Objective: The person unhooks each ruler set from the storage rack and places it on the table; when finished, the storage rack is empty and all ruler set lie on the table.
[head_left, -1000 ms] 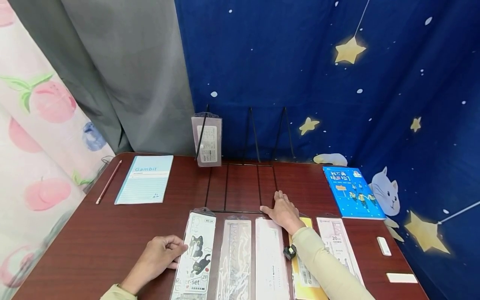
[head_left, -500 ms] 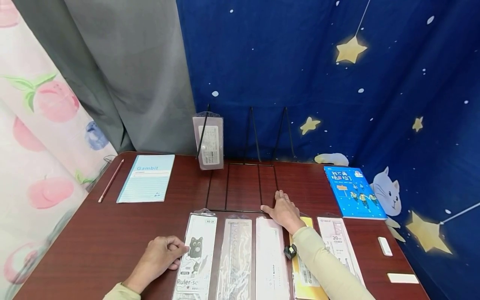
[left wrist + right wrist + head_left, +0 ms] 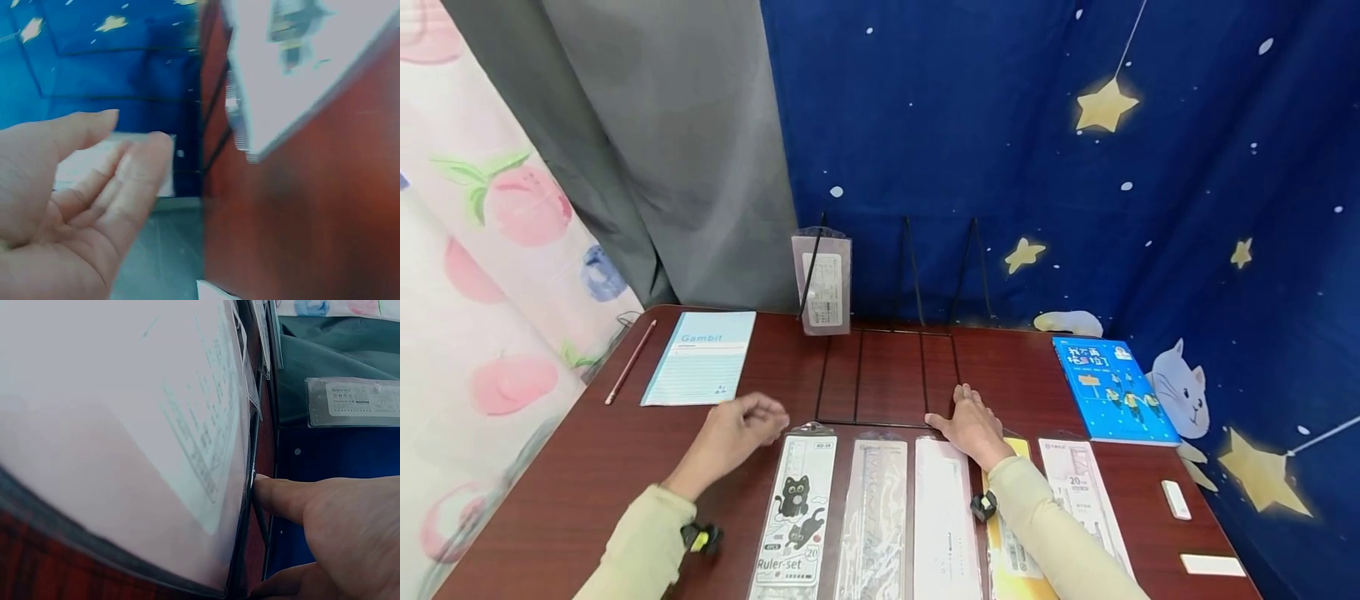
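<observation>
My left hand (image 3: pixel 737 433) hovers at the upper left of a ruler-set package (image 3: pixel 796 517) with black cats on it; its fingers are loosely bent and hold nothing. In the left wrist view a gap shows between thumb and fingertips (image 3: pixel 159 147). My right hand (image 3: pixel 973 427) rests, fingers spread, on the front right corner of a black wire rack (image 3: pixel 880 424). From the rack's left hook hangs a clear package (image 3: pixel 827 287), its labelled back facing me. Beside the cat package lie a clear ruler package (image 3: pixel 872 517) and a pale pink one (image 3: pixel 946 517).
Partly under my right forearm lie a yellow package (image 3: pixel 1011 542) and a pink ruler package (image 3: pixel 1078 483). A notebook (image 3: pixel 700 358) and pencil (image 3: pixel 631 362) lie at left. At right are a blue book (image 3: pixel 1116 390) and two white blocks, one an eraser-like piece (image 3: pixel 1176 500).
My left hand has let go of the cat package's left edge and moved up and forward. The right hand stays on the rack's corner.
</observation>
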`<action>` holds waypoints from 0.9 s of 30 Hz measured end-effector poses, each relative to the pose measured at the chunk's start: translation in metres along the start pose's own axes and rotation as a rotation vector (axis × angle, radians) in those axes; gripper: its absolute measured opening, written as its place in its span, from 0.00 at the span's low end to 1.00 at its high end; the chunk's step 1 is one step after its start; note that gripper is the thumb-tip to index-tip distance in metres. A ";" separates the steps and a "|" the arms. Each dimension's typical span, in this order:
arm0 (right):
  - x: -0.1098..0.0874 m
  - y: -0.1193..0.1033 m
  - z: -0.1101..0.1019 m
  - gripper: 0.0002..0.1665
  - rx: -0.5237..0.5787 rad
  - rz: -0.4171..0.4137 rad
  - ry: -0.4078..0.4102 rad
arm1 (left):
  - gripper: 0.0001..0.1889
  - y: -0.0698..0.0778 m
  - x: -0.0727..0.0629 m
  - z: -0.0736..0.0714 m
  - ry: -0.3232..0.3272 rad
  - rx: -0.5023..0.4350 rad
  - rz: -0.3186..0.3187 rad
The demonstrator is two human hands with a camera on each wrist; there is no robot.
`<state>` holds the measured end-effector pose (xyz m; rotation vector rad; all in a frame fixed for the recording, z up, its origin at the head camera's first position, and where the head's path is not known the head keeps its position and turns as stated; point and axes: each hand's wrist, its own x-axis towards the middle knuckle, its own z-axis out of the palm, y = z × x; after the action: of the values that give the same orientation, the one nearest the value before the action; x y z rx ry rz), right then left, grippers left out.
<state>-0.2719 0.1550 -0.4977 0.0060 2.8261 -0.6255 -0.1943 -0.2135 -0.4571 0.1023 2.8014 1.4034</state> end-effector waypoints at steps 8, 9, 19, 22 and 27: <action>0.001 0.001 0.004 0.56 -0.005 -0.002 0.012 | 0.20 0.021 0.067 -0.014 0.085 -0.146 0.066; 0.001 0.001 0.004 0.56 -0.004 -0.002 0.015 | 0.20 0.023 0.074 -0.014 0.097 -0.164 0.070; -0.002 -0.002 0.005 0.56 0.000 0.001 0.032 | 0.19 0.027 0.132 -0.011 0.352 -0.199 0.140; -0.002 -0.001 0.004 0.56 -0.006 0.005 0.038 | 0.22 0.027 0.146 -0.008 0.392 -0.228 0.170; -0.001 -0.001 0.003 0.55 -0.018 0.006 0.048 | 0.30 0.025 0.162 -0.005 0.348 -0.237 0.177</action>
<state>-0.2703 0.1526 -0.4999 0.0272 2.8767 -0.6063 -0.3551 -0.1927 -0.4307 0.1161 2.9192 1.9567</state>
